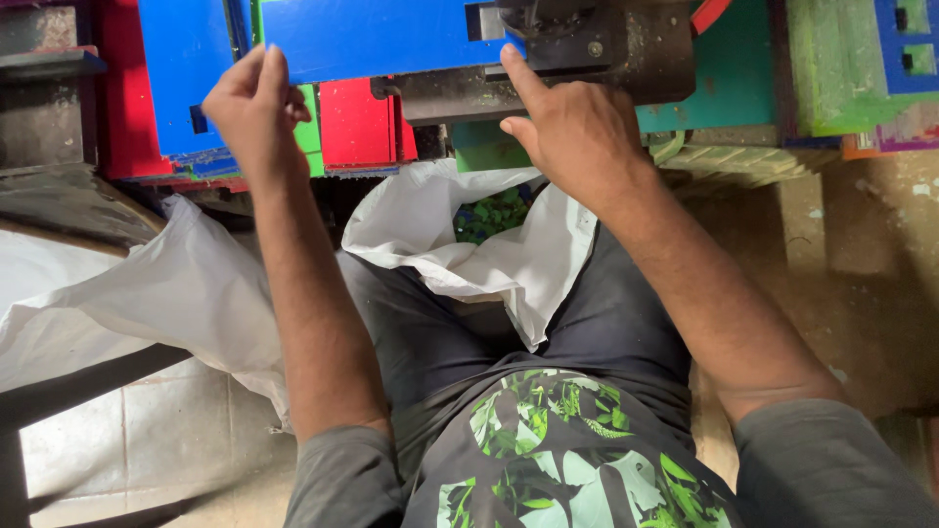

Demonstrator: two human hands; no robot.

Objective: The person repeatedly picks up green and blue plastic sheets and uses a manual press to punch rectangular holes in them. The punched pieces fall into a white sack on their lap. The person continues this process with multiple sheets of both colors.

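A blue flat sheet (pixel 377 34) lies across the top of the view, running into a dark metal machine head (pixel 597 44). My left hand (pixel 252 108) grips the sheet's left lower edge with curled fingers. My right hand (pixel 572 127) rests by the machine, its index finger stretched up against the sheet's right end where it meets the metal part. Below, between my knees, an open white sack (pixel 440 244) holds small green and blue pieces (pixel 489 215).
Red panels (pixel 357 122) and another blue sheet (pixel 186 68) stand behind the left hand. Green and teal blocks (pixel 841 68) sit at the top right. A second white sack (pixel 147 303) spreads to the left over a dark frame. Bare worn floor lies to the right.
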